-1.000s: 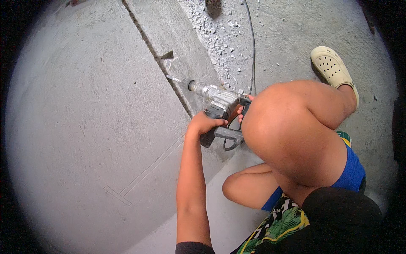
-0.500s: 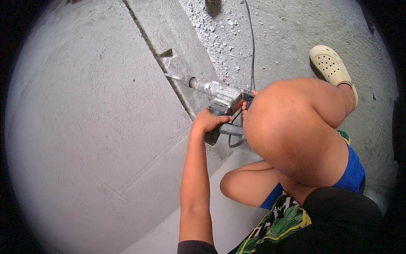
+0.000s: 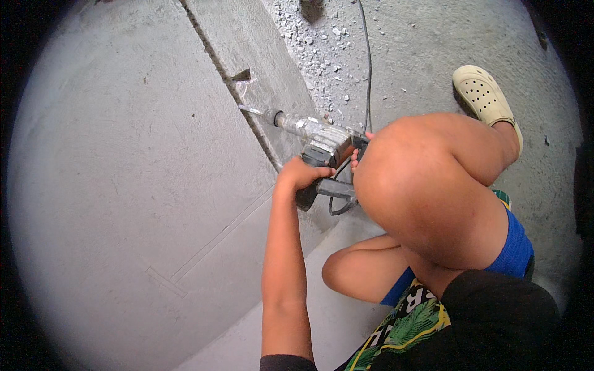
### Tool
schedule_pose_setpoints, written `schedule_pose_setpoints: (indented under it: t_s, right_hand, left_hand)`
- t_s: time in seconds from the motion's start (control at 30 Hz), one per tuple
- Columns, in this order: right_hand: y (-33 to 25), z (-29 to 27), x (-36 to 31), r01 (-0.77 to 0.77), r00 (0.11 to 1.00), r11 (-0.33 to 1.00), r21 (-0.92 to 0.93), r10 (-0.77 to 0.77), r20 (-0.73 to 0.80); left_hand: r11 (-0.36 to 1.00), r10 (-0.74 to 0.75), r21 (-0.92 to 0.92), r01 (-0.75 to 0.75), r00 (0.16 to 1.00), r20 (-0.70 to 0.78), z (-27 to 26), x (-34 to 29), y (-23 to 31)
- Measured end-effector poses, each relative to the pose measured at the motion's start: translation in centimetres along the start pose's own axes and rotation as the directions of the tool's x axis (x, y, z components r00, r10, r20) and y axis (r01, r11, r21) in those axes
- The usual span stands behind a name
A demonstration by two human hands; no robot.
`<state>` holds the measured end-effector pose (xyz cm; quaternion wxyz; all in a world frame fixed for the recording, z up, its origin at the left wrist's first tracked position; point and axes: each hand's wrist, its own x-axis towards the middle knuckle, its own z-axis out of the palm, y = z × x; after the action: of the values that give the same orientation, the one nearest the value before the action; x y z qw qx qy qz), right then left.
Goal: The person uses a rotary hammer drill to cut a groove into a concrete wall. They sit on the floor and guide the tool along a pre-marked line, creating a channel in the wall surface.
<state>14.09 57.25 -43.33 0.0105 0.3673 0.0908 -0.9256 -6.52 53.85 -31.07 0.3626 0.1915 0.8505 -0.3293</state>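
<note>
A dusty rotary hammer (image 3: 334,141) is held against the grey wall, its chisel bit (image 3: 250,109) at the long chased groove (image 3: 224,75). My left hand (image 3: 300,174) wraps round the tool's dark body near its lower end, thumb toward the rear. Of my right hand (image 3: 354,160) only some fingertips show, curled at the rear handle (image 3: 361,146). My bent knee hides the remainder of that hand.
Broken rubble (image 3: 312,59) lies along the foot of the wall. A black power cord (image 3: 369,68) runs over the concrete floor beside it. Thin marked lines (image 3: 216,236) cross the lower wall. My foot in a beige clog (image 3: 484,93) rests at the right.
The rotary hammer and both my hands have shifted very slightly left in the picture. The bit is still at the groove, and my grip looks the same.
</note>
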Motion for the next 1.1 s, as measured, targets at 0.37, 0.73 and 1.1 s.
schedule_pose_setpoints:
  t_s: [0.37,0.73,1.1]
  right_hand:
    - [6.6,4.9,9.6,-0.210,0.975,0.730,0.650,0.102,0.200]
    - [6.2,13.5,-0.8,0.097,0.981,0.802,0.590,0.023,-0.193]
    - [4.1,9.8,-6.7,0.215,0.933,0.912,0.349,-0.087,-0.348]
  left_hand:
    - [1.000,-0.014,-0.025,0.016,0.997,0.077,-3.3,0.2,-3.1]
    - [0.880,0.271,-0.383,-0.280,0.959,-0.078,1.1,-3.8,-13.0]
    - [0.738,0.312,-0.643,-0.206,0.949,0.055,6.7,-6.3,-10.0]
